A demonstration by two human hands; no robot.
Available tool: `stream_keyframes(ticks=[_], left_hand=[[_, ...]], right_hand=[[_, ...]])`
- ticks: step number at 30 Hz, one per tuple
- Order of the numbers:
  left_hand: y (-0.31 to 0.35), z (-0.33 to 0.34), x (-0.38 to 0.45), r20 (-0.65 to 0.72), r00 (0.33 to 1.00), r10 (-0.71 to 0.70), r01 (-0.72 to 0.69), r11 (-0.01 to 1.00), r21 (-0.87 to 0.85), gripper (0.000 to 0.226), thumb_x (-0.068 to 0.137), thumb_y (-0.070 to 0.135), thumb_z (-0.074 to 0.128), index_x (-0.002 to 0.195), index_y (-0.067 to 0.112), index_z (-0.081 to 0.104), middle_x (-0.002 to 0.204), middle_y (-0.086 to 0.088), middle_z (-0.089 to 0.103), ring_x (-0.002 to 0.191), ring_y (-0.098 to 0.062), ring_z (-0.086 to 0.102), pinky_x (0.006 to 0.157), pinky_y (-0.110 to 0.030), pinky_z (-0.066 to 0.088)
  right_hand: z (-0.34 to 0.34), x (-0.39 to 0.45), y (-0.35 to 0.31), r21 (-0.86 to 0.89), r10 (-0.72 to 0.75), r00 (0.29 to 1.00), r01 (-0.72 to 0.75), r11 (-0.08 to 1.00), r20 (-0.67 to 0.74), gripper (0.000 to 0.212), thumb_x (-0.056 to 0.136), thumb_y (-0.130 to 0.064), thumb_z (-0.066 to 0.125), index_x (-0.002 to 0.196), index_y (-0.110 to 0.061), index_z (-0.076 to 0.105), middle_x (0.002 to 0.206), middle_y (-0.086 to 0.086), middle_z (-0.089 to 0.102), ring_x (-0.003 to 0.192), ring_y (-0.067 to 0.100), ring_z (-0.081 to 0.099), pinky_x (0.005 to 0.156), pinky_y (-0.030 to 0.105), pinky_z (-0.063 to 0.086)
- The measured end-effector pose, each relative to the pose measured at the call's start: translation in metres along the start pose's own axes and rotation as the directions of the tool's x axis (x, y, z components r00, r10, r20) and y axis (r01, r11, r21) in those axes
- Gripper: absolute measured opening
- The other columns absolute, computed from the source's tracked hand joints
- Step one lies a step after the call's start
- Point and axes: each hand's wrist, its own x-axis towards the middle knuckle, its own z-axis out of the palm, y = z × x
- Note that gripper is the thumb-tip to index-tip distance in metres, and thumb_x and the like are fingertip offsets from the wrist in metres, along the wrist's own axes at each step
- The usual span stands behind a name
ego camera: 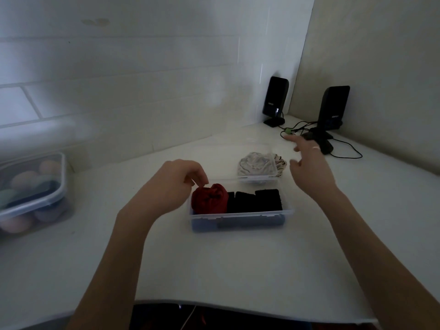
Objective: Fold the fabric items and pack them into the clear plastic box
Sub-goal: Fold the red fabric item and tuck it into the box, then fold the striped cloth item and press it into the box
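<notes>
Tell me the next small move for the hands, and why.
Probably the right hand, open, should reach on to the pale crumpled fabric behind the clear plastic box: it lies unfolded, while the red bundle under the left hand and black pieces are already packed.
</notes>
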Motion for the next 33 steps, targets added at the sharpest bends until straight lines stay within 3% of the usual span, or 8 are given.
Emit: stream_keyframes(ticks=[4, 8, 11, 14, 22, 26, 29, 33], left_hand=[[-0.004, 0.006, -0.002, -0.057, 0.998, 0.016, -0.017, 1.000, -0.017, 0.048, 0.072, -0.018, 0.038, 0.079, 0.018, 0.068, 0.075, 0.010, 0.063, 0.075, 0.004, 0.057, 0.065, -0.005, 0.039], [-0.011, 0.008, -0.003, -0.107, 0.994, 0.013, -0.016, 1.000, -0.025, 0.048, 0.073, -0.016, 0.042, 0.074, 0.026, 0.066, 0.075, 0.015, 0.064, 0.077, 0.004, 0.059, 0.071, -0.014, 0.044], [-0.014, 0.009, -0.004, -0.108, 0.994, 0.010, -0.012, 1.000, -0.016, 0.047, 0.074, -0.013, 0.045, 0.074, 0.030, 0.065, 0.076, 0.018, 0.065, 0.080, 0.002, 0.059, 0.074, -0.020, 0.047], [-0.013, 0.012, -0.004, -0.091, 0.996, 0.008, -0.010, 1.000, -0.025, 0.044, 0.076, -0.009, 0.048, 0.074, 0.032, 0.064, 0.079, 0.013, 0.067, 0.081, -0.002, 0.060, 0.075, -0.024, 0.048], [-0.010, 0.015, -0.002, -0.097, 0.995, 0.034, -0.037, 0.999, -0.030, 0.031, 0.082, 0.001, 0.054, 0.075, 0.028, 0.066, 0.081, 0.006, 0.068, 0.081, -0.007, 0.061, 0.074, -0.020, 0.047], [-0.001, 0.015, 0.003, -0.206, 0.977, 0.049, -0.083, 0.984, -0.160, 0.018, 0.086, 0.009, 0.058, 0.085, 0.025, 0.067, 0.086, 0.016, 0.066, 0.078, 0.006, 0.059, 0.068, 0.000, 0.039], [0.009, 0.016, 0.009, -0.275, 0.962, -0.002, -0.099, 0.930, -0.353, 0.014, 0.084, 0.023, 0.065, 0.098, 0.026, 0.064, 0.096, 0.018, 0.066, 0.085, 0.006, 0.061, 0.082, -0.016, 0.047], [0.030, 0.016, 0.020, -0.135, 0.989, -0.054, -0.043, 0.778, -0.627, 0.051, 0.073, 0.038, 0.075, 0.118, 0.021, 0.058, 0.111, 0.007, 0.068, 0.103, -0.007, 0.064, 0.090, -0.029, 0.049]], right_hand=[[0.017, -0.006, 0.011, -0.200, 0.053, 0.949, 0.011, 0.980, 0.312, 0.055, 0.089, -0.022, 0.055, 0.138, -0.039, 0.039, 0.150, 0.003, 0.029, 0.127, 0.032, 0.040, 0.095, 0.049, 0.044], [0.022, -0.006, 0.017, -0.308, 0.126, 0.936, -0.020, 0.951, 0.330, 0.038, 0.088, -0.034, 0.053, 0.126, -0.030, 0.053, 0.145, 0.004, 0.038, 0.124, 0.033, 0.043, 0.097, 0.049, 0.042], [0.017, -0.002, 0.018, -0.089, 0.126, 0.966, -0.109, 0.990, 0.225, 0.010, 0.081, -0.025, 0.059, 0.085, -0.017, 0.063, 0.097, 0.010, 0.059, 0.091, 0.029, 0.055, 0.072, 0.035, 0.045], [0.007, 0.001, 0.016, 0.237, 0.252, 0.962, -0.270, 0.933, 0.104, 0.014, 0.080, -0.019, 0.058, 0.072, -0.008, 0.057, 0.064, 0.005, 0.050, 0.064, 0.020, 0.046, 0.057, 0.028, 0.034], [-0.016, 0.003, -0.013, 0.507, 0.240, 0.952, -0.115, 0.854, -0.189, 0.030, 0.088, -0.034, 0.054, 0.071, -0.010, 0.053, 0.069, 0.006, 0.053, 0.063, 0.015, 0.049, 0.060, 0.028, 0.041], [-0.020, -0.005, -0.045, 0.627, 0.161, 0.980, -0.055, 0.777, -0.114, 0.028, 0.093, -0.038, 0.051, 0.092, -0.015, 0.067, 0.091, 0.005, 0.071, 0.081, 0.013, 0.068, 0.072, 0.028, 0.055], [-0.024, -0.014, -0.068, 0.745, 0.072, 0.996, -0.006, 0.667, -0.056, 0.027, 0.097, -0.035, 0.046, 0.099, -0.019, 0.069, 0.092, 0.000, 0.073, 0.084, 0.009, 0.070, 0.071, 0.023, 0.056], [-0.024, -0.022, -0.087, 0.920, -0.031, 0.985, -0.146, 0.364, 0.168, 0.037, 0.098, -0.035, 0.041, 0.112, -0.010, 0.065, 0.108, 0.012, 0.071, 0.099, 0.024, 0.069, 0.080, 0.036, 0.057]])
